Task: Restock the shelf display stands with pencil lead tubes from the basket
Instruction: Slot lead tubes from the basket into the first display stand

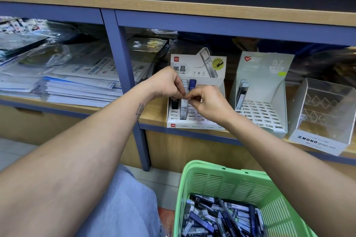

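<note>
A white slotted display stand (pixel 196 121) marked HB 0.5 stands on the wooden shelf. A few lead tubes sit in it: a black one at the left, a blue one (pixel 192 84) at the back, and a white tube (pixel 183 110) in front. My left hand (pixel 167 83) and my right hand (pixel 207 100) meet over the stand, fingertips pinching the top of the white tube. The green basket (pixel 231 181) at the bottom right holds several lead tubes (pixel 215 215).
To the right is a second slotted stand (pixel 260 102) marked 0.7 with a few tubes at its left. A clear MONO stand (pixel 319 117) sits beyond it. Stacked papers and plastic sleeves (pixel 73 82) fill the left shelf bay, behind a blue post (pixel 125 63).
</note>
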`<state>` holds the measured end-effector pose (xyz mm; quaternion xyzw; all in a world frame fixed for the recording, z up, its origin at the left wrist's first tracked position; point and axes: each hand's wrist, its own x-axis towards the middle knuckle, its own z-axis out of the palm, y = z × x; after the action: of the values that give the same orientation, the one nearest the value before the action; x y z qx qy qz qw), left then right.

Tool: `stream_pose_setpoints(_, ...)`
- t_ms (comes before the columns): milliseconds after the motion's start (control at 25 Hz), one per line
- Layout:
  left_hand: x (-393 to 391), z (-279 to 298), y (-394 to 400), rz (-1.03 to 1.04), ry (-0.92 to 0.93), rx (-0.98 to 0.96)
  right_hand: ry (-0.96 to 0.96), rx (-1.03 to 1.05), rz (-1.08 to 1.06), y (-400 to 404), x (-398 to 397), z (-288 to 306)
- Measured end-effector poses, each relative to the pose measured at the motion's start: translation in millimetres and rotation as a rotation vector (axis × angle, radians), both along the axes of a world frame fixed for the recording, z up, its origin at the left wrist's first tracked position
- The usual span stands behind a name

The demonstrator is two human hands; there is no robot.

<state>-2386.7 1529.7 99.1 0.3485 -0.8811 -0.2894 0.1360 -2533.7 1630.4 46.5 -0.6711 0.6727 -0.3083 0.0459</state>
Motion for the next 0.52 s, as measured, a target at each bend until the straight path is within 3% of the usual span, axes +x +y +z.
stream_pose_setpoints(320, -15.7, 20.5, 40.5, -0.039, 0.073, -0.16, -0.216, -0.028, -0.069, 48.2, -14.5, -6.2)
stream_pose_setpoints(520, -55.3, -28.4, 109.0, -0.213, -0.15, -0.107, -0.343, 0.175, -0.172, 106.3, -39.6, -43.5)
